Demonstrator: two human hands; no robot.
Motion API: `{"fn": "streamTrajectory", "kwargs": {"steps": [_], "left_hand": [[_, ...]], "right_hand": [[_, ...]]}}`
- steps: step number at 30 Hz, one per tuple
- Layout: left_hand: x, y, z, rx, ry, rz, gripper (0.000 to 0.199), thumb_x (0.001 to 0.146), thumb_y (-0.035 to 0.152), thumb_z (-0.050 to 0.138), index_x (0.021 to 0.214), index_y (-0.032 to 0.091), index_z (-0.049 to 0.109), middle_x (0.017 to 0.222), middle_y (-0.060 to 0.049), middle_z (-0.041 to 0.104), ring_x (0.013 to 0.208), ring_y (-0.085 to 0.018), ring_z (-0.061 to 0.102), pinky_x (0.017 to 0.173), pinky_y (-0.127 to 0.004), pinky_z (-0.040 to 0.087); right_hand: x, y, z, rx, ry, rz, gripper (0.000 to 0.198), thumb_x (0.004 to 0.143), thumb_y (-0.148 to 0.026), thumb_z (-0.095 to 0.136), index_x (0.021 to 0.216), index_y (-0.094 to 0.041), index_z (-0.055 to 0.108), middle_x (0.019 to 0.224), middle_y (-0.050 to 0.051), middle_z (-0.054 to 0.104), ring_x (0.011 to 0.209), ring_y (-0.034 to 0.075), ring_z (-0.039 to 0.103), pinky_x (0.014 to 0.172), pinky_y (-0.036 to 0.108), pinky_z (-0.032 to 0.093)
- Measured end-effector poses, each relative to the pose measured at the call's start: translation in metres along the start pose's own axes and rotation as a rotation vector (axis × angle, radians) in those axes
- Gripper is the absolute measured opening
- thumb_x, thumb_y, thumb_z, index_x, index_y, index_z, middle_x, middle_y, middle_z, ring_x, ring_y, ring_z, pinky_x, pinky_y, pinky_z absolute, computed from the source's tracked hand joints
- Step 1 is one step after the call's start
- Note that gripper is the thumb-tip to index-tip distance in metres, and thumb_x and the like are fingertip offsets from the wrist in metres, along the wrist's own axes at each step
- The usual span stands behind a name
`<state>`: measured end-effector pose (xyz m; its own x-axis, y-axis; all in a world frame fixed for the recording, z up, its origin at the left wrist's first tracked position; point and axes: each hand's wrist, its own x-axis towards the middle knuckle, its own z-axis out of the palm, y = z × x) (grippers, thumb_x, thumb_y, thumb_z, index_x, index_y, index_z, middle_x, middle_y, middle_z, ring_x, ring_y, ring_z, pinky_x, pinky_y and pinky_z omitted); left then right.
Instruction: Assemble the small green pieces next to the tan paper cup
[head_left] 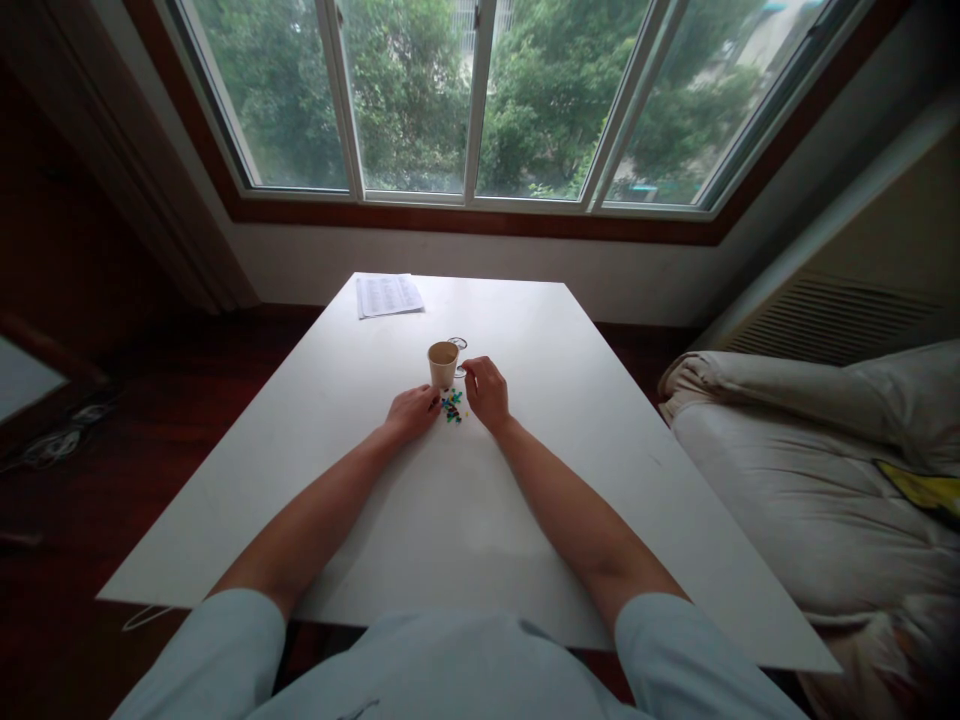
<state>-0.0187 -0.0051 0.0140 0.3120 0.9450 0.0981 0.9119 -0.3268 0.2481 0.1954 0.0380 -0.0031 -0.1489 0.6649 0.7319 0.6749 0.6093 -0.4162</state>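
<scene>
A tan paper cup (443, 368) stands upright near the middle of the white table (465, 520). Just in front of it lies a small heap of beads or similar tiny pieces (452, 405), mostly green and blue with some dark and yellow ones. My left hand (414, 411) rests on the table at the heap's left side, fingers curled in; anything between them is too small to see. To the right of the cup, my right hand (487, 392) is raised slightly with thumb and fingertips pinched together. What it pinches, if anything, I cannot make out.
Behind the cup lies a thin round ring or lid (457, 343), and a similar one (460, 371) shows partly beside my right fingertips. Printed paper sheets (389, 296) lie at the table's far left corner. A pale cushioned sofa (817, 470) stands to the right.
</scene>
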Motion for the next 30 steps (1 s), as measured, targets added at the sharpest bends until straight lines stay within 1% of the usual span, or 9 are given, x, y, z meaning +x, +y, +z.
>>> {"fn": "streamTrajectory", "kwargs": {"steps": [3,5,8,12,16,18,21,27,30], "left_hand": [[0.001,-0.003,0.004,-0.026,0.028,-0.005,0.022,0.112,0.038,0.055,0.110,0.025,0.073,0.120,-0.008,0.081,0.104,-0.024,0.076,0.083,-0.035,0.049],[0.002,-0.004,0.006,-0.047,0.037,-0.015,0.022,0.112,0.038,0.056,0.109,0.025,0.073,0.117,-0.007,0.081,0.101,-0.023,0.076,0.082,-0.034,0.048],[0.002,-0.004,0.006,-0.072,0.044,-0.030,0.021,0.111,0.037,0.057,0.109,0.025,0.075,0.116,-0.006,0.081,0.098,-0.023,0.075,0.082,-0.034,0.048],[0.002,-0.003,0.006,-0.094,0.055,-0.044,0.023,0.111,0.039,0.059,0.113,0.025,0.077,0.113,-0.006,0.081,0.094,-0.023,0.074,0.082,-0.034,0.049],[0.001,-0.002,0.005,-0.116,0.044,-0.041,0.025,0.111,0.037,0.058,0.121,0.027,0.079,0.114,-0.005,0.081,0.093,-0.022,0.073,0.082,-0.033,0.050],[0.001,-0.002,0.005,-0.136,0.045,-0.027,0.027,0.111,0.035,0.058,0.125,0.030,0.080,0.116,-0.004,0.081,0.095,-0.021,0.073,0.084,-0.033,0.050],[0.001,-0.003,0.005,-0.146,0.050,-0.023,0.027,0.110,0.033,0.059,0.126,0.031,0.081,0.117,-0.003,0.081,0.095,-0.021,0.073,0.085,-0.033,0.050],[0.001,-0.004,0.007,-0.129,0.053,-0.027,0.027,0.110,0.035,0.059,0.126,0.030,0.080,0.116,-0.004,0.081,0.096,-0.022,0.074,0.084,-0.033,0.051],[0.002,-0.005,0.008,-0.127,0.054,-0.043,0.025,0.109,0.036,0.061,0.124,0.029,0.079,0.117,-0.005,0.081,0.097,-0.023,0.075,0.085,-0.033,0.052]], "right_hand": [[0.000,-0.013,-0.001,-0.030,-0.014,-0.093,0.036,0.116,-0.025,0.042,0.128,-0.021,0.076,0.123,0.015,0.080,0.117,0.027,0.072,0.106,0.043,0.060],[0.001,-0.020,0.000,-0.047,-0.027,-0.139,0.041,0.117,-0.028,0.043,0.141,-0.019,0.074,0.138,0.017,0.079,0.133,0.029,0.070,0.116,0.047,0.058],[0.002,-0.025,0.002,-0.092,-0.073,-0.172,0.050,0.118,-0.034,0.045,0.160,-0.018,0.066,0.161,0.018,0.070,0.159,0.032,0.058,0.129,0.054,0.051],[0.002,-0.024,0.005,-0.137,-0.162,-0.187,0.057,0.119,-0.038,0.045,0.170,-0.016,0.058,0.174,0.018,0.060,0.171,0.033,0.045,0.137,0.056,0.043],[0.002,-0.020,0.008,-0.157,-0.264,-0.175,0.059,0.118,-0.036,0.047,0.173,-0.016,0.055,0.178,0.017,0.056,0.175,0.034,0.040,0.142,0.058,0.034],[0.002,-0.019,0.008,-0.158,-0.309,-0.169,0.059,0.117,-0.035,0.049,0.173,-0.016,0.055,0.178,0.016,0.056,0.174,0.034,0.041,0.143,0.058,0.033],[0.003,-0.020,0.008,-0.149,-0.337,-0.173,0.059,0.116,-0.034,0.052,0.172,-0.017,0.056,0.177,0.017,0.056,0.174,0.033,0.042,0.142,0.058,0.034],[0.001,-0.020,0.009,-0.151,-0.280,-0.170,0.054,0.115,-0.035,0.057,0.166,-0.020,0.063,0.178,0.016,0.055,0.172,0.033,0.043,0.138,0.056,0.040],[0.001,-0.019,0.007,-0.155,-0.187,-0.155,0.044,0.116,-0.035,0.054,0.152,-0.018,0.071,0.166,0.018,0.064,0.160,0.032,0.053,0.131,0.050,0.046]]}}
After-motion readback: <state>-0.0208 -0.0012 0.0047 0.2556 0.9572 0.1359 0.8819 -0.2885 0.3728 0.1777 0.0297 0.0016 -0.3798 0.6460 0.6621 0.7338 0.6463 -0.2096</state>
